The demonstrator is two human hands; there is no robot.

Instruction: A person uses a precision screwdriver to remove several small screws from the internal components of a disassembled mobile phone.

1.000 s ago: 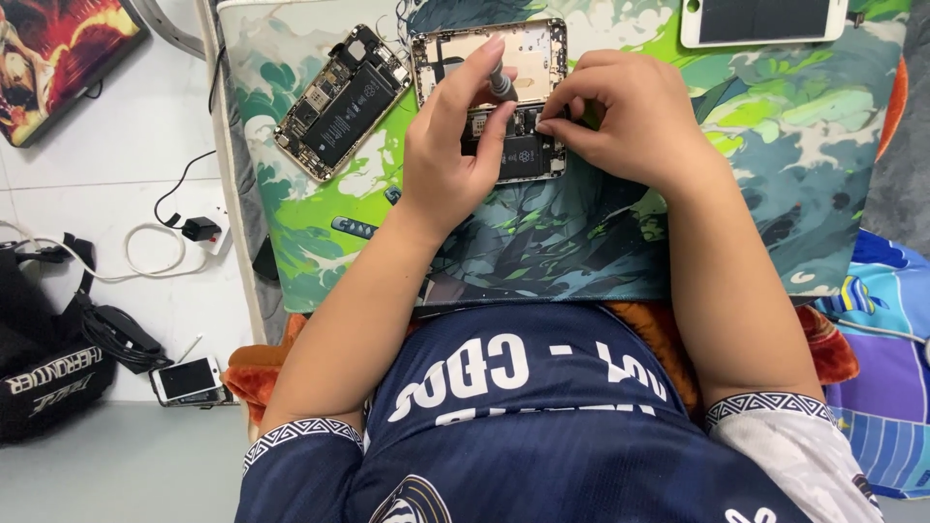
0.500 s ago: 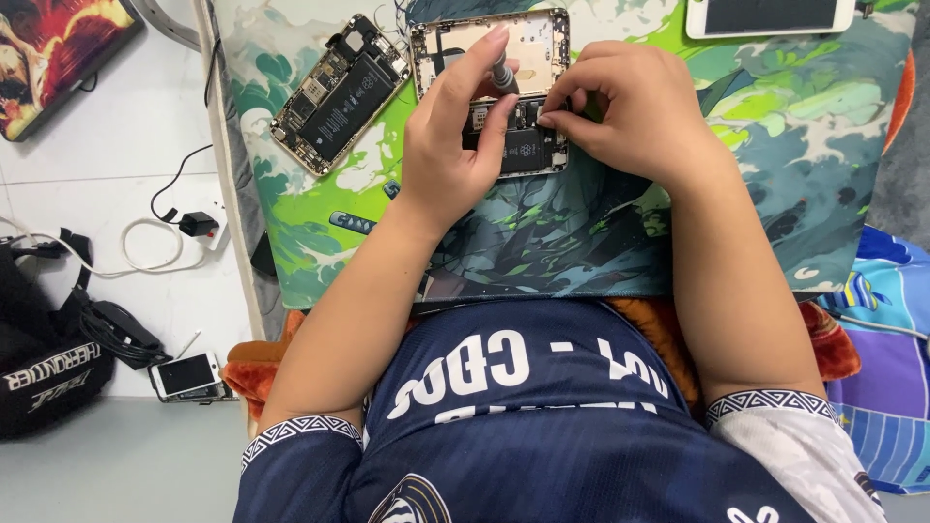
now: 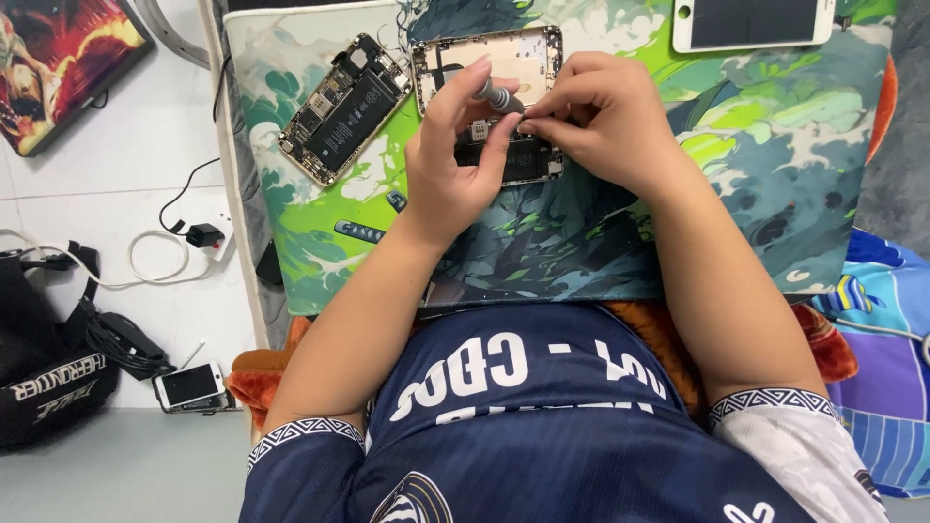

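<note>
Both hands meet over an opened gold phone housing (image 3: 504, 68) lying on the green and teal patterned mat (image 3: 756, 165) on the worktop. The left hand (image 3: 455, 160) pinches a small grey metal screwdriver (image 3: 501, 98); the right hand (image 3: 601, 121) is curled, fingertips closed at the tool's tip. A second opened phone with a black battery (image 3: 344, 107) lies just left.

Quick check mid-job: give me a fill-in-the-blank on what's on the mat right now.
1. Both hands work over the gold phone shell, and the left hand pinches a small grey ____.
2. A second opened phone lies to the ____ of the shell.
3. The white screen panel lies at the mat's top ____ corner.

Missing words: screwdriver; left; right
</note>
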